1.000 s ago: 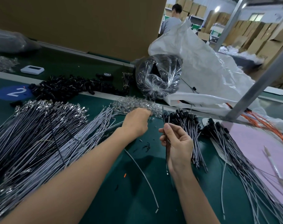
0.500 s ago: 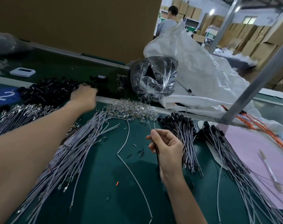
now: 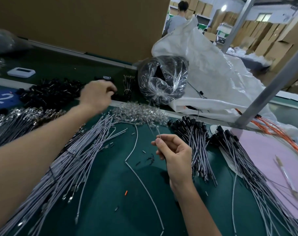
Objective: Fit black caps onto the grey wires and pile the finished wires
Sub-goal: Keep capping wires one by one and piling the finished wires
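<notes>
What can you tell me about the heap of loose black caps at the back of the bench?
The heap of black caps is a low, jumbled mound of many small dark pieces, glossy like plastic, loose on the green bench. Its left end nears a blue marker showing a 2. The left hand reaches over its right end, fingers curled; whether it grips a cap is hidden.

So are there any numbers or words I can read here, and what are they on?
"2": a white number on the blue sign lying at the far left.
White device: nothing on its screen can be read.
Cardboard boxes at the back: any print is too blurred to read.
</notes>
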A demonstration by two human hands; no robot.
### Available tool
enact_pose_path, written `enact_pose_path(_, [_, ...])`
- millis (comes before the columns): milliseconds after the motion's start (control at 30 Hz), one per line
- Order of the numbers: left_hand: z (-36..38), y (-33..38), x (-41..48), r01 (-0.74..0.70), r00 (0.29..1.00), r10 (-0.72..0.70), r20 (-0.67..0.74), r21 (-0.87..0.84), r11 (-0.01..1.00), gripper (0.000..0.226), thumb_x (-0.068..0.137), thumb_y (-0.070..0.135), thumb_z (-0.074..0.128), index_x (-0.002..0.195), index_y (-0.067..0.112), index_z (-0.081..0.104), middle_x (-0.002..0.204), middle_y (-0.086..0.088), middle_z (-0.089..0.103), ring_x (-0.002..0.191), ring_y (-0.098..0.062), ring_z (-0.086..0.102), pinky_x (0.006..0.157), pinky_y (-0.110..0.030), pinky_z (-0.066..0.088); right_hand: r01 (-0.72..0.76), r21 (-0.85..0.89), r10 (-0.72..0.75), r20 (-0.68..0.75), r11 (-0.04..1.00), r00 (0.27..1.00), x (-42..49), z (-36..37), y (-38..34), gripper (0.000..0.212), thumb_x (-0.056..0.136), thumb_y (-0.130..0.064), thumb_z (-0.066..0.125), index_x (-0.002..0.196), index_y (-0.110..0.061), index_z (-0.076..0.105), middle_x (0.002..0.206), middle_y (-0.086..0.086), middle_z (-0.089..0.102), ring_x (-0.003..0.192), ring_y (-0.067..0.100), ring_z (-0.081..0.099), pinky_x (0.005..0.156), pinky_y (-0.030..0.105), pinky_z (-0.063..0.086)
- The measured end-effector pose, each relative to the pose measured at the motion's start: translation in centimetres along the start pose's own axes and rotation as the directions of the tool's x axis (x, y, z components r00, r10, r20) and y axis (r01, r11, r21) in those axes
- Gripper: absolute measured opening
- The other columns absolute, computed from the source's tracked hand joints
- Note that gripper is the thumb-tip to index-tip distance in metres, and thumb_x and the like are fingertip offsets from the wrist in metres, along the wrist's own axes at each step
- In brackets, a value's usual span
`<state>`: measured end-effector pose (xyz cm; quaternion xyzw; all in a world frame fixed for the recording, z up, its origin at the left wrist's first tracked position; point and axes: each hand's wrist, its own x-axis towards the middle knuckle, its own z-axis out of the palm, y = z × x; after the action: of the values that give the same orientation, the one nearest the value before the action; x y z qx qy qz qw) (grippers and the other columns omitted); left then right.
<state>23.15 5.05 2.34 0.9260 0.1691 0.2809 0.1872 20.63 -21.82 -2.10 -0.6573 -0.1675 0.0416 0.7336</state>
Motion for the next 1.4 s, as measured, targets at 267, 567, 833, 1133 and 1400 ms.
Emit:
enact_pose_path(267, [0.1,8.1,-10.3,0.291,0.928,-0.352,0.122,-0.828,0.479,0.024,0.09,0.003,0.066,0.094,0.026,0.07,0.083,0.009,0.07,0.068,-0.001,0.064,0.066,-0.011,0.051,0.05,-0.058,-0.057,-0.117,0.997,0.991,0.1,-0.3,-0.2,0.014,0.082,-0.002,0.073,0.085,-0.016,0.076,0.081,0.005,0.076,0.069,0.01,0.067,0.058,0.016,0.049])
enact_pose_path(567, [0.8,7.7,-12.9,0.388,0.881,-0.366,0.3,-0.901,0.193,0.027,0.085,-0.007,0.067,0.09,0.019,0.072,0.087,0.006,0.074,0.077,0.004,0.067,0.071,-0.009,0.049,0.095,-0.189,-0.103,-0.033,0.977,0.994,-0.3,-0.4,-0.6,0.017,0.081,-0.001,0.075,0.083,-0.018,0.075,0.079,0.0,0.076,0.079,0.014,0.073,0.065,0.014,0.051])
enact_pose_path(833, [0.8,8.1,-12.9,0.372,0.916,-0.261,0.306,-0.891,0.261,0.032,0.089,-0.009,0.061,0.096,0.019,0.074,0.096,0.004,0.075,0.086,0.001,0.067,0.086,-0.014,0.052,0.101,-0.215,-0.103,0.001,0.971,0.995,-0.1,-0.5,-0.4,0.019,0.081,0.001,0.075,0.082,-0.019,0.074,0.078,0.001,0.076,0.079,0.017,0.074,0.074,0.021,0.056])
enact_pose_path(1133, [1.6,7.5,-12.9,0.339,0.927,-0.258,0.273,-0.905,0.258,0.036,0.09,-0.009,0.059,0.112,0.019,0.063,0.099,0.003,0.076,0.1,-0.007,0.069,0.085,-0.019,0.052,0.117,-0.206,-0.121,-0.009,0.971,0.993,-0.1,-0.6,-0.2,0.019,0.08,-0.001,0.076,0.083,-0.02,0.074,0.079,0.002,0.076,0.079,0.018,0.074,0.073,0.02,0.056])
enact_pose_path(1400, [1.8,7.2,-12.8,0.343,0.924,-0.271,0.272,-0.901,0.265,0.039,0.092,-0.008,0.058,0.122,0.017,0.057,0.1,0.004,0.076,0.098,-0.006,0.069,0.083,-0.014,0.052,0.111,-0.189,-0.112,0.008,0.976,0.994,-0.1,-0.6,-0.4,0.015,0.08,0.0,0.075,0.085,-0.015,0.074,0.079,0.004,0.076,0.078,0.019,0.074,0.074,0.022,0.056])
